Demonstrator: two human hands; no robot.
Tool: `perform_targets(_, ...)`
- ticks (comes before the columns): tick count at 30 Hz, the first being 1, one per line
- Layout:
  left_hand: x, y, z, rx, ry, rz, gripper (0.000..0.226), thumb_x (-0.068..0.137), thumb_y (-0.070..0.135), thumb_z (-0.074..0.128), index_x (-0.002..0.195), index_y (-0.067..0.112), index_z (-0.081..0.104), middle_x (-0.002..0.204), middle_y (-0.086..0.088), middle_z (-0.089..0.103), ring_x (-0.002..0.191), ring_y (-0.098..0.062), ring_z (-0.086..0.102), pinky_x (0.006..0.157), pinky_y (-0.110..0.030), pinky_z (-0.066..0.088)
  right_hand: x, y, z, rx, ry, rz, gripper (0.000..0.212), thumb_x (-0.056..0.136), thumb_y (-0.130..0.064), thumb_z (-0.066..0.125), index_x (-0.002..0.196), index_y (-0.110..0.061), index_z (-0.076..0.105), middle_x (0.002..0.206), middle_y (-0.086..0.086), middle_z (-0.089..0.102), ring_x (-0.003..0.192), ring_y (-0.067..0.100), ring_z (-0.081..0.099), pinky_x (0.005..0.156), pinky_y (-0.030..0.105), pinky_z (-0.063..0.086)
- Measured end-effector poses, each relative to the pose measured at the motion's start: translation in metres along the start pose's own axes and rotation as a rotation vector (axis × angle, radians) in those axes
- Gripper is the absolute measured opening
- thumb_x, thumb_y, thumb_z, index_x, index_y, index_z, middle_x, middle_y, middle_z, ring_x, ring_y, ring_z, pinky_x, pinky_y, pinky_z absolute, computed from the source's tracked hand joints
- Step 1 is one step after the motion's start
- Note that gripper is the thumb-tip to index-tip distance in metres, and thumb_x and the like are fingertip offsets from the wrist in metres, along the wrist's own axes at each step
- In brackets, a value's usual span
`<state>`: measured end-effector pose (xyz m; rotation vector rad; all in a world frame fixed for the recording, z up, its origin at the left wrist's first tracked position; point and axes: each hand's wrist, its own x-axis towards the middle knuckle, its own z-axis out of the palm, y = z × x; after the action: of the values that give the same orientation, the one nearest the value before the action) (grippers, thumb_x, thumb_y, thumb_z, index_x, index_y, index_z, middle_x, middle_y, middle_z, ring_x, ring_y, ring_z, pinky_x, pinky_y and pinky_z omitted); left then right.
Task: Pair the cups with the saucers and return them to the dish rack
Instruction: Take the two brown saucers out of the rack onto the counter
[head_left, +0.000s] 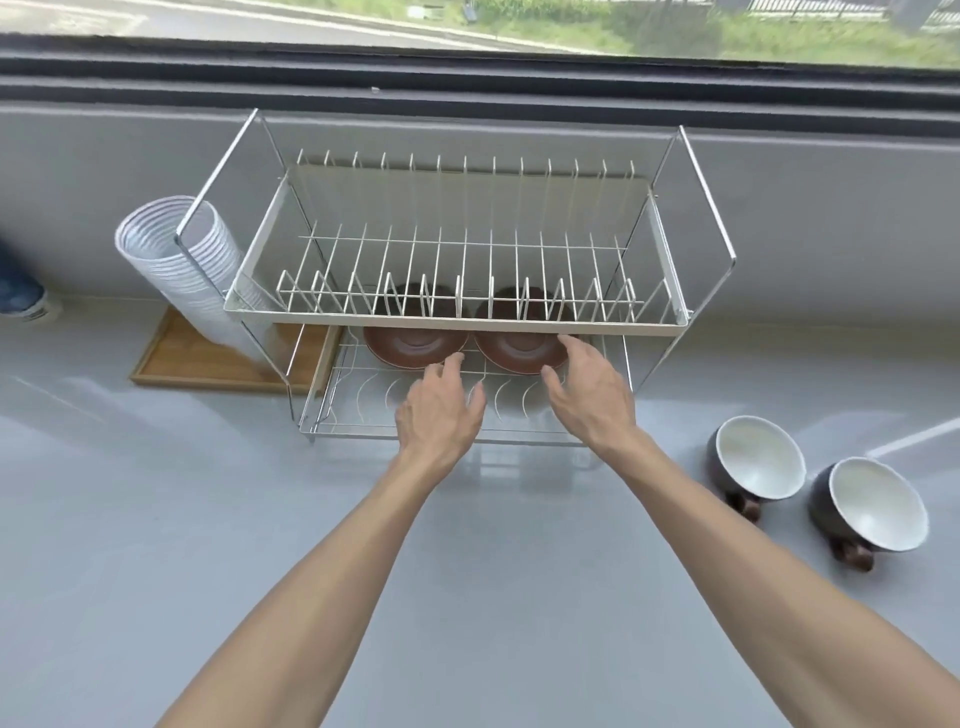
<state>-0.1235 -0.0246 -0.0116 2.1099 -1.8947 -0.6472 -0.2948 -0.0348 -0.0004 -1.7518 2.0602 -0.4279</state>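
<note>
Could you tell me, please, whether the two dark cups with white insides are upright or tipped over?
Upright. Both dark cups stand on the grey counter with their white insides facing up and nothing in them.

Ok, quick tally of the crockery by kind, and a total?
Saucers: 2, brown, on the rack's lower tier
Cups: 2, dark outside, white inside, on the counter at right
Total: 4

The saucers (415, 345) were reddish brown; the cups (756, 457) dark brown outside, off-white inside. The rack (457, 322) was cream and chrome, the worktop (156, 519) pale grey.
</note>
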Motion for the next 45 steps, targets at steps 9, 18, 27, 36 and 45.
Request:
perform_targets(9, 0.04, 0.008, 0.026, -0.286, -0.077, -0.206, 0.06, 0.098, 0.044, 0.05, 0.149, 0.014, 0.041, 0.136, -0.013, 0.064, 0.131, -0.034, 0.055, 0.105, -0.041, 0.04, 0.049, 0.003, 0.01, -0.027, 0.0, 0.043, 0.044, 0.1, -0.032, 0.046, 0.139, -0.011, 0.046, 0.133, 0.017, 0.057, 0.119, 0.043, 0.055, 0.088, 0.043, 0.045)
perform_targets(18, 0.066, 0.025, 0.039, -0.59, -0.063, -0.389, 0.042, 0.093, 0.043, 0.056, 0.116, 0.008, 0.064, 0.101, -0.005, 0.075, 0.099, -0.034, 0.071, 0.097, -0.044, 0.053, 0.085, 0.003, 0.018, -0.108, -0.073, 0.096, 0.048, 0.105, -0.031, 0.042, 0.133, 0.008, 0.047, 0.131, 0.029, 0.057, 0.124, 0.044, 0.052, 0.105, 0.043, 0.037)
perform_targets(27, 0.079, 0.033, 0.044, -0.868, 0.009, -0.485, 0.018, 0.097, 0.013, 0.061, 0.081, 0.019, 0.057, 0.084, 0.001, 0.064, 0.077, -0.03, 0.077, 0.077, -0.036, 0.064, 0.095, 0.013, 0.035, -0.13, -0.049, 0.084, 0.038, 0.105, -0.025, 0.041, 0.125, 0.005, 0.05, 0.123, 0.028, 0.059, 0.118, 0.042, 0.053, 0.1, 0.043, 0.036)
perform_targets(36, 0.077, 0.025, 0.051, -0.858, -0.011, -0.501, 0.013, 0.09, 0.009, 0.058, 0.102, 0.005, 0.062, 0.101, -0.009, 0.072, 0.079, -0.03, 0.077, 0.087, -0.049, 0.062, 0.083, 0.024, 0.026, 0.091, 0.018, 0.107, 0.029, 0.093, -0.014, 0.046, 0.119, -0.001, 0.05, 0.11, 0.024, 0.059, 0.09, 0.04, 0.055, 0.073, 0.038, 0.04)
perform_targets(45, 0.046, 0.016, 0.021, -0.91, 0.02, -0.443, 0.042, 0.084, 0.002, 0.053, 0.119, 0.021, 0.065, 0.084, 0.007, 0.07, 0.088, -0.029, 0.075, 0.085, -0.048, 0.062, 0.054, 0.021, 0.017, 0.028, 0.033, 0.081, 0.029, 0.1, -0.013, 0.038, 0.121, 0.0, 0.054, 0.115, 0.03, 0.062, 0.104, 0.05, 0.059, 0.083, 0.045, 0.045)
